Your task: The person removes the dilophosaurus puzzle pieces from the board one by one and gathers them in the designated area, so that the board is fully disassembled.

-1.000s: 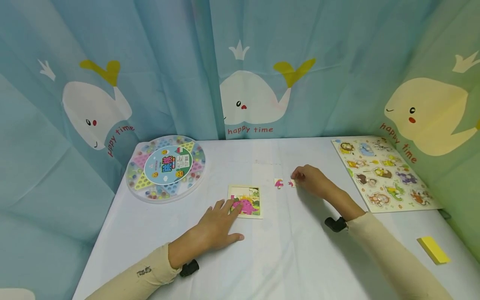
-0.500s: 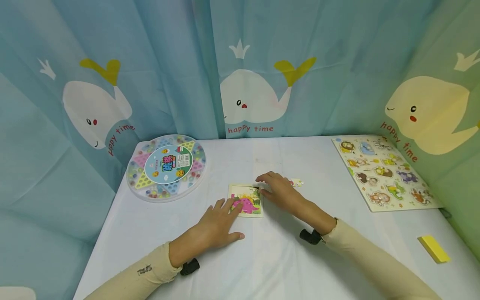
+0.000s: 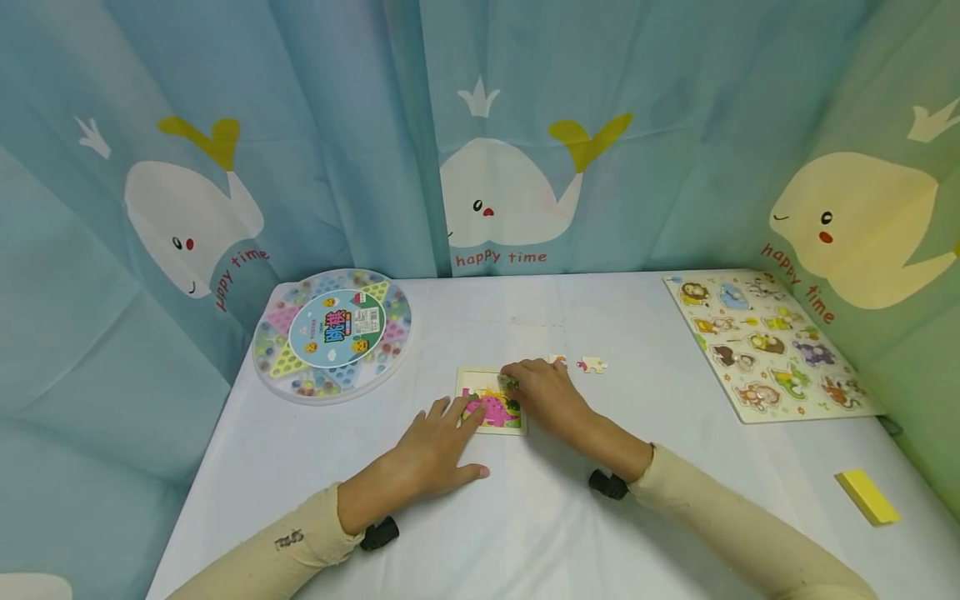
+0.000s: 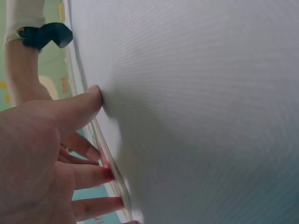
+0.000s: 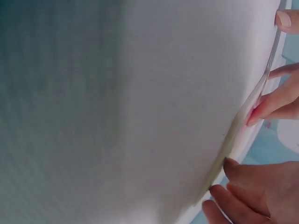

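A small square jigsaw puzzle board (image 3: 477, 380) lies in mid-table, a pink dinosaur (image 3: 495, 412) pictured on its pieces and a pale bare patch at its upper left. Spread, fairly straight fingers of my left hand (image 3: 431, 450) rest on the board's left side, the thumb out on the cloth. At the upper right corner my right hand (image 3: 553, 398) pinches a greenish puzzle piece (image 3: 509, 382) between thumb and curled fingers, partly covering it. In the right wrist view the thumb and fingertips meet at the board's edge. Two loose puzzle pieces (image 3: 595, 365) lie just beyond this hand, one partly hidden.
A round marble game box (image 3: 337, 333) sits at the back left. An animal peg puzzle (image 3: 765, 346) lies at the right rear, with a yellow block (image 3: 867, 497) nearer the front. Whale-print curtains (image 3: 360, 167) surround the white-covered table.
From the loose pieces, my right hand has moved left to the board's upper right corner, where its fingers now close on a piece. The left hand stays put.
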Demonstrator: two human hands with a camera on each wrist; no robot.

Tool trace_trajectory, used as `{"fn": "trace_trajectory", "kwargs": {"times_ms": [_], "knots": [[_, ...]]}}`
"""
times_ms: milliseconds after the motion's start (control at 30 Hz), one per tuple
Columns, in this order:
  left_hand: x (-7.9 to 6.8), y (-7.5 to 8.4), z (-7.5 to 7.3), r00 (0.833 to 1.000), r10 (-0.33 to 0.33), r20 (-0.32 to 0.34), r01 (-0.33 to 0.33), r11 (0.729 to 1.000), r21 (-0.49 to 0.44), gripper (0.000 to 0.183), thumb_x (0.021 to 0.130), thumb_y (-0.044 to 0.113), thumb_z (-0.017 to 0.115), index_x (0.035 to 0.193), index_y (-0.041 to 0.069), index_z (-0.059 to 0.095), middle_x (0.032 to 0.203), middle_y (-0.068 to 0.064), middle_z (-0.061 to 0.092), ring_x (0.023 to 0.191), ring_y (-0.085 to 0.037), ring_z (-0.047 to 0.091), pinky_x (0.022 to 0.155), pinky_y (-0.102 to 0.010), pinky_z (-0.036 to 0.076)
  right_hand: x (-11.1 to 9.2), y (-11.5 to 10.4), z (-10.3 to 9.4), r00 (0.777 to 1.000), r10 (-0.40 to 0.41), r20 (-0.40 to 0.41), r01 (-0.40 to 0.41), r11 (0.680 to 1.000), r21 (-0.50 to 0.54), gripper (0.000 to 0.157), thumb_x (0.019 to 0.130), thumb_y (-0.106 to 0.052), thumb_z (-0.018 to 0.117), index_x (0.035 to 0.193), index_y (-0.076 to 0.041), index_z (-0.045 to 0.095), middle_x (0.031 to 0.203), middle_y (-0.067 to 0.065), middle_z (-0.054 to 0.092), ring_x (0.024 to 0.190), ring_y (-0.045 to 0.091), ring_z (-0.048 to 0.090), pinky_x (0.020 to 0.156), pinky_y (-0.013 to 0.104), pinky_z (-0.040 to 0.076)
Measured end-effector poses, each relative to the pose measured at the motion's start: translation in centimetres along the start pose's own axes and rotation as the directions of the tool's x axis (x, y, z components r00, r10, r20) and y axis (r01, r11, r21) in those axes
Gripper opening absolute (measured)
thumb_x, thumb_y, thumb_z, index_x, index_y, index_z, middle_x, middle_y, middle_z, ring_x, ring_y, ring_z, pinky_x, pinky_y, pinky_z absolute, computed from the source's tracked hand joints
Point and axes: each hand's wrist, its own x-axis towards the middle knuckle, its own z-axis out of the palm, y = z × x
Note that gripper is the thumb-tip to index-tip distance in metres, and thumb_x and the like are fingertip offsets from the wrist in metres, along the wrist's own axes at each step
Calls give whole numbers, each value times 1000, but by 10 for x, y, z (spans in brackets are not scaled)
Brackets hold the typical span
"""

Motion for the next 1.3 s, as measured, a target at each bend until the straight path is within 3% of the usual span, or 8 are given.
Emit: {"fn": "trace_trajectory", "kwargs": {"times_ms": [267, 433, 600, 900, 1067, 1300], "knots": [[0, -1, 2, 1000, -8, 3, 8, 1000, -16, 88, 96, 63, 68, 164, 14, 40, 167, -17, 37, 148, -44, 41, 111, -63, 46, 2, -5, -7, 994, 10, 106, -3, 998, -62, 48, 92, -16, 84, 135, -4, 69, 130, 14, 72, 126, 35, 64, 101, 56, 49], [0, 0, 2, 1000, -3, 10, 3, 1000, -11, 87, 97, 63, 67, 164, 14, 40, 166, -16, 38, 148, -44, 42, 111, -63, 47, 8, -3, -12, 975, 47, 218, -41, 999, -30, 48, 96, -19, 80, 140, -8, 65, 137, 12, 64, 135, 36, 55, 101, 59, 45], [1, 1, 1, 1000, 0, 14, 0, 1000, 4, 87, 97, 64, 66, 164, 14, 40, 166, -16, 39, 148, -44, 42, 111, -62, 47, 13, -1, -17, 955, 56, 290, -61, 998, 5, 49, 98, -19, 78, 143, -10, 61, 138, 12, 59, 137, 37, 49, 95, 54, 40], [1, 1, 2, 1000, 0, 8, -1, 1000, 11, 88, 97, 64, 65, 164, 14, 39, 166, -16, 38, 148, -44, 42, 111, -62, 47, 14, -2, -19, 953, 42, 301, -51, 998, 23, 49, 96, -16, 79, 142, -9, 63, 129, 10, 60, 125, 33, 55, 92, 50, 41], [1, 0, 2, 1000, -1, 8, 0, 1000, 6, 88, 97, 64, 65, 164, 14, 39, 167, -16, 38, 148, -44, 42, 111, -62, 47, 13, -2, -17, 960, 85, 268, -73, 996, -54, 52, 95, -23, 81, 142, -11, 62, 135, 11, 65, 131, 35, 56, 100, 58, 42], [1, 0, 2, 1000, -1, 6, 1, 1000, 0, 87, 97, 64, 65, 164, 14, 39, 167, -16, 37, 149, -44, 41, 112, -63, 46, 10, -9, -19, 971, 96, 220, -66, 988, -139, 57, 93, -23, 83, 144, -8, 63, 133, 14, 72, 129, 36, 61, 105, 61, 42]]}}
